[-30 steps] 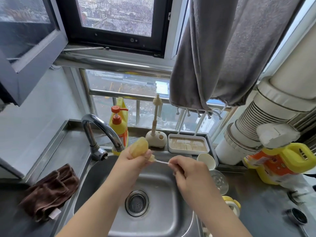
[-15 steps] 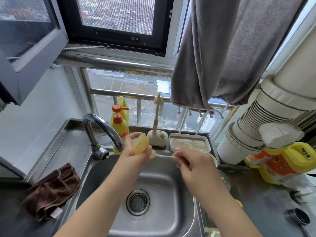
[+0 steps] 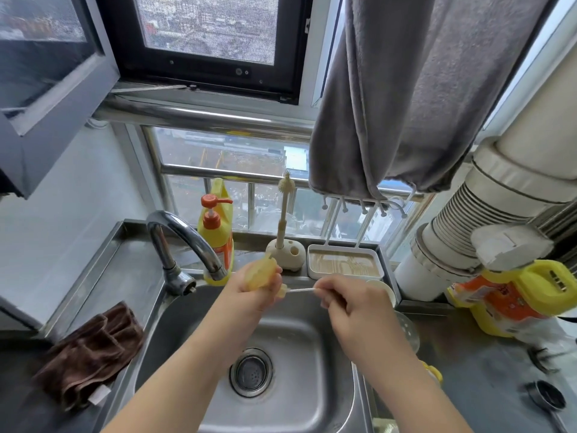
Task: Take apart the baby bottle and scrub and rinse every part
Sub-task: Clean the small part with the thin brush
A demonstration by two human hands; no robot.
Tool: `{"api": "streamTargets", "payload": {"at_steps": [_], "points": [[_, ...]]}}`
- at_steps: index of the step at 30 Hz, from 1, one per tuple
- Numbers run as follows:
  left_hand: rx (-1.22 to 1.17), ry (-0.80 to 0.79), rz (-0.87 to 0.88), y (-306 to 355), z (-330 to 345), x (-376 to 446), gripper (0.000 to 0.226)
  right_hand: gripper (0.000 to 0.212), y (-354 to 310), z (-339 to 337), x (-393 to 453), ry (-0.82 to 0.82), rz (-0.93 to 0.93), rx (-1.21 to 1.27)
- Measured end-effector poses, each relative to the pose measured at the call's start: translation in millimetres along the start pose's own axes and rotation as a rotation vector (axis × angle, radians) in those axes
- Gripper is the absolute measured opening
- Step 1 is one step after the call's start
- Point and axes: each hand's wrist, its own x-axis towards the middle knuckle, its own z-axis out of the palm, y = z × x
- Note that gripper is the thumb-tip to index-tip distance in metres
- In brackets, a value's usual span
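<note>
Head view: both hands are raised over the steel sink (image 3: 187,310), just in front of the curved tap (image 3: 187,235). The left hand (image 3: 253,289) has its fingers curled round a pale yellow, translucent bottle part (image 3: 259,271), holding it up so that its small nub points to the right. The right hand (image 3: 349,304) pinches the near end of a thin white brush (image 3: 301,290) between thumb and fingertips; the brush lies roughly level, its far end meeting the nub of the bottle part. The drain strainer (image 3: 251,371) sits in the sink floor below the forearms.

On the surface to the left of the sink lies a crumpled brown cloth (image 3: 90,348). Behind the tap stands a yellow soap bottle with an orange pump (image 3: 215,226). Beside it a long-handled bottle brush (image 3: 284,210) stands upright in a rounded cream holder (image 3: 285,253), and next to that is a white rectangular tray (image 3: 343,260). A grey towel (image 3: 421,95) hangs above the tray. On the right, a yellow and orange jug (image 3: 515,295) rests on the surface below a ribbed white duct (image 3: 452,232).
</note>
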Motion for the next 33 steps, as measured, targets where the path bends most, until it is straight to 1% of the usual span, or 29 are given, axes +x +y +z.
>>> {"api": "streamTargets", "payload": {"at_steps": [3, 5, 6, 9, 12, 14, 16, 18, 21, 25, 29, 32, 33], "points": [[-0.015, 0.030, -0.016, -1.1, 0.7, 1.1, 0.046, 0.013, -0.7, 2.1, -0.4, -0.030, -0.021, -0.022], [-0.011, 0.037, -0.032, -2.0, 0.8, 1.9, 0.049, 0.013, -0.5, 2.0, -0.2, -0.047, -0.029, -0.012], [-0.018, 0.031, -0.035, -2.1, 1.8, 1.7, 0.047, 0.013, 0.5, 1.1, 0.6, -0.037, -0.026, -0.003], [-0.032, 0.031, -0.033, -2.4, 4.9, 1.4, 0.032, 0.013, 1.5, 1.4, 2.1, -0.030, -0.024, -0.004], [-0.061, 0.060, -0.041, -2.0, 1.4, 2.6, 0.036, 0.013, 3.9, -1.4, 2.7, -0.047, -0.033, 0.008], [-0.058, 0.085, -0.038, -2.3, -0.4, 3.5, 0.030, 0.013, 6.9, -3.9, 5.0, -0.024, -0.011, 0.011], [-0.041, 0.073, -0.042, -2.5, 4.7, 3.4, 0.025, 0.012, 4.5, -0.4, 4.9, -0.041, -0.023, 0.000], [-0.044, 0.062, -0.050, -3.7, 8.8, 3.7, 0.026, 0.012, 3.5, 2.7, 3.3, -0.060, -0.050, -0.002], [-0.061, 0.050, -0.050, -4.5, 5.6, 3.9, 0.033, 0.014, 8.2, -1.0, 3.9, -0.031, -0.008, 0.012], [-0.034, 0.027, -0.070, -7.3, 12.9, 4.6, 0.022, 0.011, 4.2, 5.0, 1.4, -0.050, -0.049, -0.011], [-0.021, 0.065, -0.060, -6.2, 12.5, 7.6, 0.027, 0.014, 10.3, -2.5, 3.4, -0.006, 0.011, 0.002], [-0.007, 0.052, -0.078, -4.4, 16.4, 8.0, 0.026, 0.014, 5.1, 0.3, 3.4, -0.055, -0.010, -0.025], [-0.003, 0.048, -0.079, -3.5, 17.2, 8.2, 0.026, 0.014, 5.1, 0.0, 3.2, -0.049, -0.007, -0.021]]}}
